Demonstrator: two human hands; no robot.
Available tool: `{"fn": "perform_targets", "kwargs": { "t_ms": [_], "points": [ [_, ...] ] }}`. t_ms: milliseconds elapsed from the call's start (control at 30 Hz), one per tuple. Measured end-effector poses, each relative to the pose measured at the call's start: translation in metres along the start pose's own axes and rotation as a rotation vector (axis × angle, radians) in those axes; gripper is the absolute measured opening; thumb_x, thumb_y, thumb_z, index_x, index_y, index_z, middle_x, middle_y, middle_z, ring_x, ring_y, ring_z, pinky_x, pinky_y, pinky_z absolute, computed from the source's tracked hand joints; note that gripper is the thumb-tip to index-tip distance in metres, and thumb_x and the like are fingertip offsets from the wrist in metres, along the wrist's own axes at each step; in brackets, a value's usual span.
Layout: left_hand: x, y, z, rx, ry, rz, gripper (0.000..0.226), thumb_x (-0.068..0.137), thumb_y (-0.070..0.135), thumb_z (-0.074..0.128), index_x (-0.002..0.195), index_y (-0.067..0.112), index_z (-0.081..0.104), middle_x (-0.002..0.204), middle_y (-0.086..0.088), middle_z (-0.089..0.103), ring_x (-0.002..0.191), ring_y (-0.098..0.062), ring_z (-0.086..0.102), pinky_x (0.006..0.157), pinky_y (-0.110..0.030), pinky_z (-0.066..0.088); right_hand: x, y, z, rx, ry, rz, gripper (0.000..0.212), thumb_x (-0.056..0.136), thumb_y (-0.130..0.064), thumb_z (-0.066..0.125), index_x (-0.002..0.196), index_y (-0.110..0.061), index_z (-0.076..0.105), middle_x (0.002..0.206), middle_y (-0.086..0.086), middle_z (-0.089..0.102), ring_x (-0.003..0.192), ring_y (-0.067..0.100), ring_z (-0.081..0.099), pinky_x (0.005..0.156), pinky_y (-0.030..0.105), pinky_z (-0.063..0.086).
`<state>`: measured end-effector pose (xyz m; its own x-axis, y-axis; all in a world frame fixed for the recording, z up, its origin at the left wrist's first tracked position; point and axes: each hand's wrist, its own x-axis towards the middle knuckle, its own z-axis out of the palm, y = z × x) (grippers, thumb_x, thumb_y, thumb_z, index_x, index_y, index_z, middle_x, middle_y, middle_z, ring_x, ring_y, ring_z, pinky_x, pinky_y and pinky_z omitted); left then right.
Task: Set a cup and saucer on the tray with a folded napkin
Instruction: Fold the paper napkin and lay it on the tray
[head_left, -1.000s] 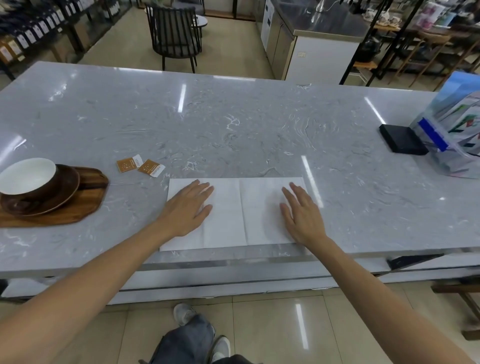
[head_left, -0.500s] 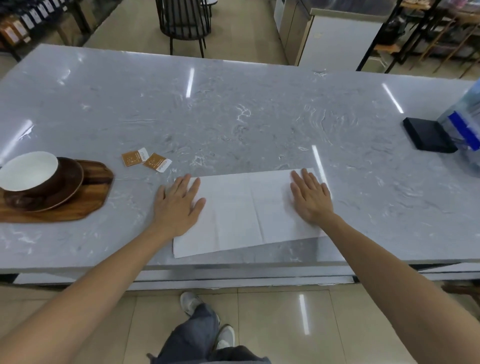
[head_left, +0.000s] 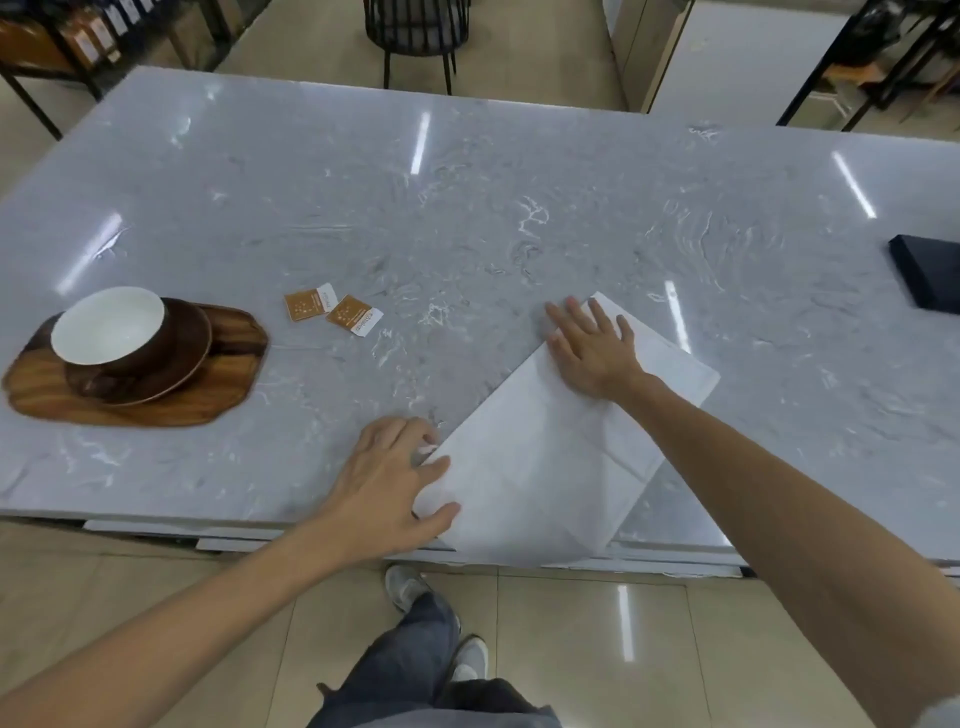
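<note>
A white paper napkin (head_left: 545, 467) lies slanted on the grey marble counter, its near corner over the front edge. My left hand (head_left: 389, 478) grips the napkin's left corner, fingers curled on its edge. My right hand (head_left: 592, 348) lies flat, fingers spread, on the napkin's far end. At the far left a wooden tray (head_left: 228, 374) carries a dark brown saucer (head_left: 187, 353) with a brown cup (head_left: 109, 327), white inside, resting on it.
Two small orange sachets (head_left: 332, 309) lie between the tray and the napkin. A black box (head_left: 930, 275) sits at the right edge of the counter (head_left: 467, 208). A dark chair (head_left: 415, 31) stands beyond the far side. My legs and shoes show below the front edge.
The napkin has turned from lying square along the front edge to slanting. My right hand slid away with its far end; my left hand moved to the near left corner and curled on it.
</note>
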<state>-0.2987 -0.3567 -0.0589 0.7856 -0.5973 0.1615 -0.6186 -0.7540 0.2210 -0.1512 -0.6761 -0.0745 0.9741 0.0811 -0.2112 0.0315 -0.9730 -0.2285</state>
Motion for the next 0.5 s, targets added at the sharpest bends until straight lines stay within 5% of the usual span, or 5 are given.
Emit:
{"fn": "perform_targets", "kwargs": {
  "t_ms": [133, 233, 333, 500],
  "points": [
    [-0.012, -0.010, 0.009, -0.148, -0.130, 0.123, 0.064, 0.084, 0.053, 0.068, 0.134, 0.013, 0.062, 0.148, -0.005, 0.052, 0.135, -0.027, 0.047, 0.113, -0.042, 0.039, -0.084, -0.037, 0.020, 0.155, 0.179, -0.142, 0.055, 0.105, -0.047, 0.044, 0.154, -0.023, 0.041, 0.167, 0.012, 0.028, 0.153, 0.031, 0.027, 0.119, 0.050, 0.027],
    [-0.014, -0.020, 0.009, -0.182, -0.212, 0.203, 0.072, 0.083, 0.051, 0.072, 0.146, 0.020, 0.053, 0.155, -0.001, 0.046, 0.142, -0.022, 0.043, 0.117, -0.040, 0.035, -0.179, -0.053, 0.055, 0.239, 0.330, -0.223, 0.048, 0.099, -0.049, 0.052, 0.138, -0.022, 0.057, 0.150, 0.009, 0.050, 0.135, 0.030, 0.049, 0.104, 0.046, 0.044],
    [-0.006, -0.022, 0.010, -0.111, -0.228, 0.250, 0.071, 0.074, 0.039, 0.080, 0.139, 0.020, 0.060, 0.140, -0.006, 0.060, 0.126, -0.028, 0.056, 0.103, -0.044, 0.047, -0.242, -0.057, 0.093, 0.156, 0.338, -0.146, 0.051, 0.095, -0.056, 0.058, 0.136, -0.027, 0.056, 0.146, 0.002, 0.050, 0.131, 0.024, 0.049, 0.102, 0.044, 0.044],
    [-0.011, -0.011, 0.018, -0.137, -0.117, 0.348, 0.052, 0.075, 0.021, 0.081, 0.125, 0.021, 0.072, 0.117, -0.005, 0.070, 0.107, -0.028, 0.065, 0.094, -0.039, 0.048, -0.265, -0.063, 0.126, 0.111, 0.303, -0.022, 0.073, 0.087, -0.067, 0.059, 0.149, -0.030, 0.046, 0.163, -0.001, 0.036, 0.151, 0.024, 0.034, 0.119, 0.045, 0.027]
  ]
}}
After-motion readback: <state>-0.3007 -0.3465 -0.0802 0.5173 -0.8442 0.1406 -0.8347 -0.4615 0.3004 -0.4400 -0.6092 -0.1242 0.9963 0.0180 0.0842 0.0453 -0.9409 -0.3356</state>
